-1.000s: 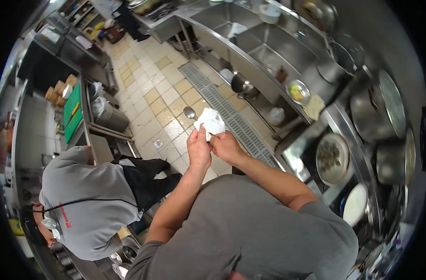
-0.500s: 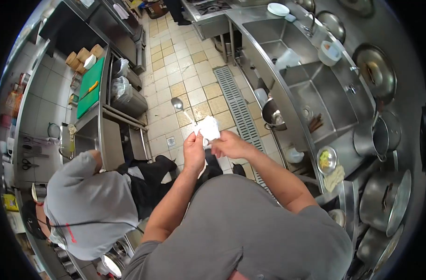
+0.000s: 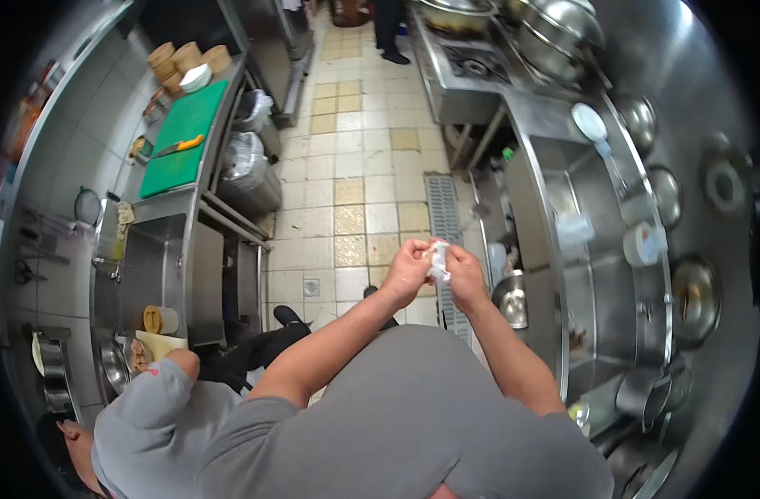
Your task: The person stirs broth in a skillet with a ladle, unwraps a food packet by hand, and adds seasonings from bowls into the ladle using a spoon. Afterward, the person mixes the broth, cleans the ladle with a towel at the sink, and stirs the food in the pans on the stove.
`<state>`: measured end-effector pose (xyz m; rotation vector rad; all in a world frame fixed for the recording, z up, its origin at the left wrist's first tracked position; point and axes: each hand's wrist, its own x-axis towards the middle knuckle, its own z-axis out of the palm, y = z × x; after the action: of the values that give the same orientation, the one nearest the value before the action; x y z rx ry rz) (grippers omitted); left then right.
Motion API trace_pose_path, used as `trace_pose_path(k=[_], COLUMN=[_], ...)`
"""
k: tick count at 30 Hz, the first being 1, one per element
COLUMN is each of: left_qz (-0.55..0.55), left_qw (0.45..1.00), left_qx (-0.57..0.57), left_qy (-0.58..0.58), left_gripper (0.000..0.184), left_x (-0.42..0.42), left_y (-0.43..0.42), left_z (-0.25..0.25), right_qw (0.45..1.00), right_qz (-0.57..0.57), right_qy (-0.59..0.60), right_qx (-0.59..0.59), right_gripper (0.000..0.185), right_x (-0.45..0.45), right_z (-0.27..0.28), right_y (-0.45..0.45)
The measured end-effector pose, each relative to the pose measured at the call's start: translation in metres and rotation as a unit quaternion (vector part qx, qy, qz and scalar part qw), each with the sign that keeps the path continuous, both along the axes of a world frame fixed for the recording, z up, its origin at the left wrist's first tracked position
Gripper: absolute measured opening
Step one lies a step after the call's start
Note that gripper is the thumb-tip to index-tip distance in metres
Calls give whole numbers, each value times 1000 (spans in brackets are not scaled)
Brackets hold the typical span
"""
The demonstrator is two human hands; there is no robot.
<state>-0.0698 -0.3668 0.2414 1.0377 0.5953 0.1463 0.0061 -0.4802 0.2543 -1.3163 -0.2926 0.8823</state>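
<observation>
A crumpled white cloth, which may be paper, is bunched between my two hands in front of my body. My left hand grips it from the left with curled fingers. My right hand closes on its right side, with fingertips near those of the left. Just beyond the right hand, a rounded metal shape like a spoon bowl shows faintly; whether a handle joins it to my grip is unclear.
Steel sinks line the right side, with a stove farther up. To the left, a green cutting board bears a yellow-handled knife. A co-worker in a grey sweater stands close at left. A floor drain grate runs ahead.
My view has turned, and my hands appear farther right with the cloth. The metal spoon that stuck out plainly toward the upper left no longer shows there. The co-worker's arm has shifted.
</observation>
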Motion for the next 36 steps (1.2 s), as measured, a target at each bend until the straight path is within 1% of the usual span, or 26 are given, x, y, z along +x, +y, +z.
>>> trace_pose_path(k=[1, 2, 3, 4, 5, 7, 8, 9, 10, 13, 14, 16, 17, 19, 21, 23, 24, 25, 27, 28, 29, 31, 33, 34, 35, 36], left_qz=[15, -33, -82, -142, -133, -58, -19, -10, 36, 132, 176, 257, 277, 400, 467, 556, 521, 539, 646, 709, 721, 813, 846, 854, 852, 860], left_qw=[1000, 997, 989, 981, 982, 966, 971, 971, 970, 961, 964, 962, 957, 913, 879, 826, 852, 841, 763, 704, 692, 581, 531, 517, 518, 502], left_qx=[3, 44, 85, 122, 126, 250, 239, 239, 240, 240, 195, 88, 86, 81, 80, -3, -14, -18, -21, -25, -23, 4, 30, 28, 21, 21], left_qy=[-2, -46, -88, -53, -51, 24, 17, 20, -9, -24, -30, -4, 0, 9, 47, 91, 41, 43, -14, 32, 35, 38, 38, 55, 79, 89], left_gripper=[15, 19, 24, 29, 29, 34, 28, 28, 25, 20, 19, 22, 22, 25, 25, 20, 22, 22, 23, 22, 22, 20, 22, 23, 25, 24], left_x=[12, 22, 29, 33, 33, 39, 42, 45, 47, 54, 55, 52, 50, 51, 62, 68, 61, 60, 64, 62, 52, 28, 14, 14, 13, 13], left_y=[25, 46, 67, 92, 111, 148, 165, 182, 198, 251, 267, 296, 311, 338, 375, 401, 414, 422, 435, 443, 449, 454, 447, 441, 434, 423], left_z=[0, -5, -10, -15, -7, 11, 16, 16, 16, 3, -6, -15, -17, -22, -17, -3, -18, -33, -34, -31, -26, -16, -13, -7, -8, -14], right_qw=[999, 996, 997, 993, 986, 990, 991, 965, 948, 927, 925, 916, 911, 911, 914, 850, 805, 794, 746, 722, 711, 691, 661, 655, 715, 790], right_qz=[-41, -84, -73, -115, -158, -128, -55, 20, 38, 127, 144, 268, 288, 257, 301, 478, 538, 556, 640, 671, 683, 672, 669, 663, 592, 506], right_qy=[-1, 0, 3, -21, -47, -4, -115, -224, -294, -350, -348, -294, -293, -318, -265, -219, -241, -237, -172, -165, -161, -260, -336, -305, -147, -20], right_qx=[12, 21, 19, 26, 39, 56, -38, -132, -116, -50, -43, -49, -45, -52, -52, 25, 64, 66, 57, 41, 47, 54, -45, -195, -343, -347], right_gripper=[31, 29, 29, 27, 27, 25, 24, 23, 20, 20, 20, 21, 21, 22, 23, 23, 22, 22, 20, 19, 19, 23, 26, 32, 22, 22], right_x=[8, 16, 28, 41, 55, 75, 85, 92, 94, 90, 92, 99, 103, 116, 130, 137, 139, 140, 141, 144, 150, 176, 227, 256, 283, 310], right_z=[-3, -6, -7, -7, -5, -1, -14, -20, -29, -24, -33, -58, -64, -69, -60, -35, -36, -38, -43, -45, -56, -112, -204, -184, -206, -252], right_y=[21, 37, 53, 68, 86, 117, 132, 149, 172, 249, 275, 325, 351, 408, 472, 517, 540, 561, 594, 610, 623, 644, 671, 684, 694, 692])
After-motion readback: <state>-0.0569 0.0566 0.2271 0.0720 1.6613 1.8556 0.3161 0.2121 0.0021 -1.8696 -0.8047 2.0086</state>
